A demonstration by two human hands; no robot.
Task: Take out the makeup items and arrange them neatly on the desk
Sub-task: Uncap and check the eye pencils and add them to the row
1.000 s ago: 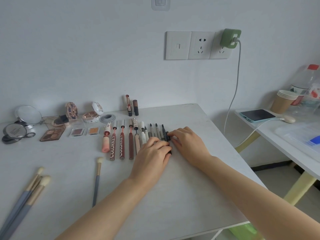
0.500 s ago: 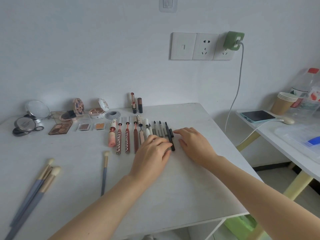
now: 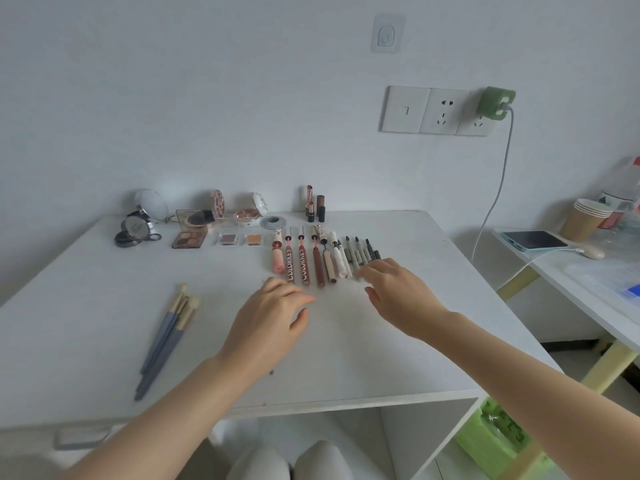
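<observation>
I see both hands low over the white desk, palms down, neither holding anything. Left hand: fingers loosely spread and relaxed, tips just short of the near ends of the row of lip and eye pencils. Right hand: fingers apart, slightly bent, fingertips overlapping the near ends of the dark pens at the row's right end; I cannot tell whether they touch.

The row lies side by side toward the desk's far edge, right of centre, long axes pointing from near edge to far edge. Two upright lipsticks stand behind it at the far edge. Left of them along the far edge: open round compacts, a brown eyeshadow palette, two small square shadow pans, a round mirror. A bundle of grey-handled makeup brushes lies near the left edge, bristles pointing away from me.
</observation>
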